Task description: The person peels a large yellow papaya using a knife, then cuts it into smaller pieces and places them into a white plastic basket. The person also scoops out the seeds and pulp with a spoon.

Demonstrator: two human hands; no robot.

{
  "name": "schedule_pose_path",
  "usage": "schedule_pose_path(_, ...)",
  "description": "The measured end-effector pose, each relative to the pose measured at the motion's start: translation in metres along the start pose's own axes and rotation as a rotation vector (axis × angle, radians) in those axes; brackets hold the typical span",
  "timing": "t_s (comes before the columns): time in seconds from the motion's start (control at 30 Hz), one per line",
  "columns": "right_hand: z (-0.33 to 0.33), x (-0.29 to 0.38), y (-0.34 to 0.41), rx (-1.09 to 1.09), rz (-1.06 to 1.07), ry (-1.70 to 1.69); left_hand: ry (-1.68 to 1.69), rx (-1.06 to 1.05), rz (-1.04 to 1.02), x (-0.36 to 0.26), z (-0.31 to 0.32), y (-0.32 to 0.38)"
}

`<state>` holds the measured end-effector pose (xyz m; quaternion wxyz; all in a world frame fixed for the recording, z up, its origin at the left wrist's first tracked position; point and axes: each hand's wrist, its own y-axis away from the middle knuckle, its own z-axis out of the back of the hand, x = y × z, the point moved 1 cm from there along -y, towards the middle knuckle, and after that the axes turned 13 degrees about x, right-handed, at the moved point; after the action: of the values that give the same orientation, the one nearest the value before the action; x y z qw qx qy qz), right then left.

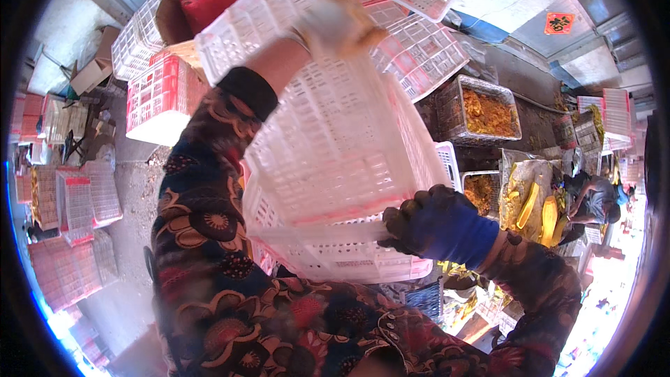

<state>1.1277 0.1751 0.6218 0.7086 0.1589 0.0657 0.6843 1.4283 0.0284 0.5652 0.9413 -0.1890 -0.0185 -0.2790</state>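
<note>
A white plastic crate (335, 168) with pink-stained edges tilts in front of my body. My right hand (439, 225), in a blue glove with dark fingers, closes around its near rim at the right corner. My left hand (340, 24) reaches out over the crate's far end, in a pale, brown-stained glove. Motion blurs this hand, so its fingers and any grip on the crate are unclear. Part of another white crate (267, 11) shows behind my left forearm.
A cardboard box (180, 18) holding something red and a pink-and-white crate (162, 97) stand to the left. More crates (419, 52) lean ahead. On the right are crates with orange-brown contents (484, 113), yellow pieces (539, 212) on plastic sheeting, and a bent-over person (594, 199).
</note>
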Motion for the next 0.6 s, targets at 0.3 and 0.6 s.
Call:
schedule_pose_path(0.3, -0.001, 0.005, -0.013, 0.076, -0.026, -0.051, 0.343, -0.109, 0.484, 0.080, 0.008, 0.003)
schedule_pose_path(0.6, -0.011, 0.002, -0.028, 0.071, -0.096, -0.171, 0.256, 0.251, -0.035, -0.118, 0.011, 0.057)
